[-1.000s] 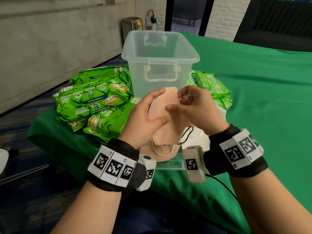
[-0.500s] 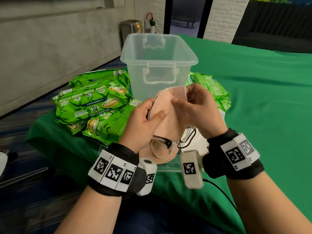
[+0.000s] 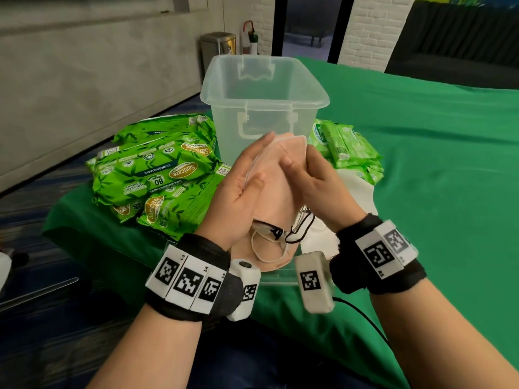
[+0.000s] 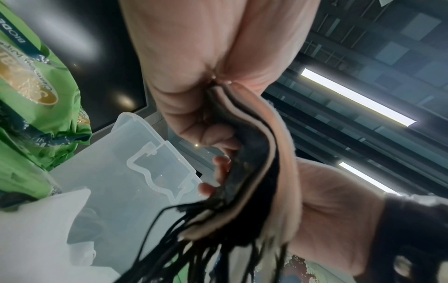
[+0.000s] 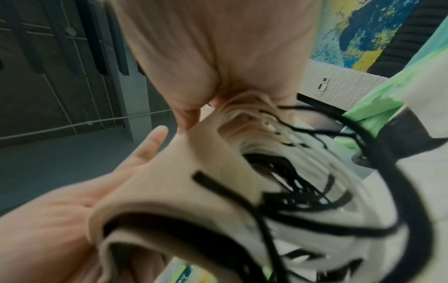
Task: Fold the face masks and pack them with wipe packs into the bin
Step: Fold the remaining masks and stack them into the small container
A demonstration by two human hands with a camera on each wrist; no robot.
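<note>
A peach face mask (image 3: 280, 192), folded in half, stands upright between my two hands just in front of the clear plastic bin (image 3: 264, 103). My left hand (image 3: 241, 192) lies along its left side with straight fingers behind and the thumb across the front. From the right, my right hand (image 3: 317, 186) curls its fingers over the mask's front edge. In the left wrist view the mask's folded edges (image 4: 278, 153) show, with black ear loops hanging below. The right wrist view shows the mask (image 5: 194, 191) against my left palm (image 5: 135, 159). The bin looks empty.
Green wipe packs (image 3: 157, 169) are stacked left of the bin, and smaller green packs (image 3: 348, 147) lie to its right. Under my hands lie another peach mask (image 3: 269, 248) and white masks (image 3: 320, 237). A green cloth (image 3: 421, 164) covers the table.
Both hands have lifted the mask a little, closer to the bin. My left fingers have straightened along its side, and the mask now looks pressed flatter.
</note>
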